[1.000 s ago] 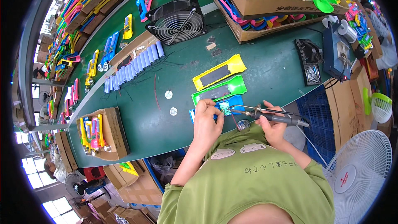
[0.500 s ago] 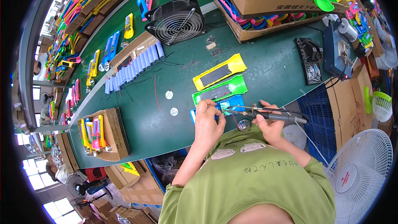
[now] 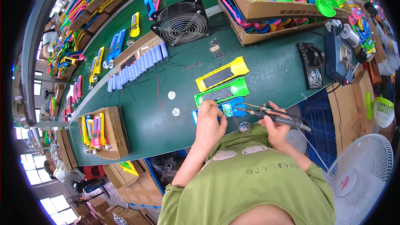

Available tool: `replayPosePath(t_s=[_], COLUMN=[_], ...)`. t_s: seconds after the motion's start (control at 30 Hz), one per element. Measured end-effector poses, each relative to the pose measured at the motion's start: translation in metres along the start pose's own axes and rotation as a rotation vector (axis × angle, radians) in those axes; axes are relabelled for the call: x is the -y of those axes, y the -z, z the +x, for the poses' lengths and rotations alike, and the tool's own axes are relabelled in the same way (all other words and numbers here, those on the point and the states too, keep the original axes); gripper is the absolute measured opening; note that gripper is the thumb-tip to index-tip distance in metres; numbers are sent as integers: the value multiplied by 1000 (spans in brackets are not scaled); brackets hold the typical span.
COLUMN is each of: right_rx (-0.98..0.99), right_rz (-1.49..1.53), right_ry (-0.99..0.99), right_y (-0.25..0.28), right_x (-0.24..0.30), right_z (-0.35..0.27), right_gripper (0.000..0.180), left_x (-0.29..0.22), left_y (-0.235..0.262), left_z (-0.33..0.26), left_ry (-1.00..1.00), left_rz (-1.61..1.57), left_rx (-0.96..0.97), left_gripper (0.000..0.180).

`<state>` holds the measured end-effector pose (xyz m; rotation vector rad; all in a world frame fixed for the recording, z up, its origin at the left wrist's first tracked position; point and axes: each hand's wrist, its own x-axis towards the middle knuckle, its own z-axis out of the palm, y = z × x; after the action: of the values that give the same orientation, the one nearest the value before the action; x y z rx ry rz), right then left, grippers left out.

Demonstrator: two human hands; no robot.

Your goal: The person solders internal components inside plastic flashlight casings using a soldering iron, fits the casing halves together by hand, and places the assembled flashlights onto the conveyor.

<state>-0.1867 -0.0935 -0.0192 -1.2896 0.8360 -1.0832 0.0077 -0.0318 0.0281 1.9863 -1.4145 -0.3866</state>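
Note:
My right hand (image 3: 276, 131) is wrapped round a dark soldering iron (image 3: 287, 121) that has a thin metal tube running beside its tip. The tip stands just right of a small green circuit board (image 3: 227, 109) in a blue plastic casing (image 3: 238, 103). Over the left part of that casing, my left hand (image 3: 211, 121) has its fingers bent together in a pinch; what they hold is hidden. A thin red wire runs from the board towards a round silvery lamp head (image 3: 245, 127) at the table's edge. Beyond the blue casing lie a green casing (image 3: 223, 91) and a yellow casing (image 3: 221, 74).
A row of blue-wrapped cylindrical cells (image 3: 137, 66) lies left of centre, by a black fan (image 3: 181, 21). Cartons of casings (image 3: 287, 10) stand at the back right, near a blue soldering station (image 3: 339, 56). A carton (image 3: 118, 133) holds finished-looking pieces at left.
My right hand has drawn the soldering iron slightly to the right, so its tip is off the circuit board. My left hand keeps its pinch at the blue casing. The whole view has shifted a little.

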Motion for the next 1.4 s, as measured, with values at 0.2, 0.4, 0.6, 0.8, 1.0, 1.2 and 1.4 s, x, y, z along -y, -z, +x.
replayPosePath(t_s=[0.2,0.4,0.6,0.8,1.0,1.2,1.4], right_rx=[7,-8,20,82,104,117,73], right_rz=[121,177,163,3,-143,-158,-116], right_ry=[-70,-95,-133,-4,62,97,127], right_y=[-1,-5,-9,-1,6,3,-3], right_x=[8,13,18,8,2,9,12], right_z=[-2,2,3,1,-1,2,5], right_gripper=[25,26,25,21,21,20,16], left_x=[0,1,36,21,10,12,15], left_y=[0,18,9,7,-3,-5,-5], left_z=[-27,-85,-81,-33,-24,-25,-26], left_ry=[43,1017,549,-344,-159,-249,-316], left_rz=[-322,-1440,-630,176,-83,141,121], left_rx=[-178,-182,-454,-375,-236,-154,-130], left_gripper=[11,26,23,37,19,25,28])
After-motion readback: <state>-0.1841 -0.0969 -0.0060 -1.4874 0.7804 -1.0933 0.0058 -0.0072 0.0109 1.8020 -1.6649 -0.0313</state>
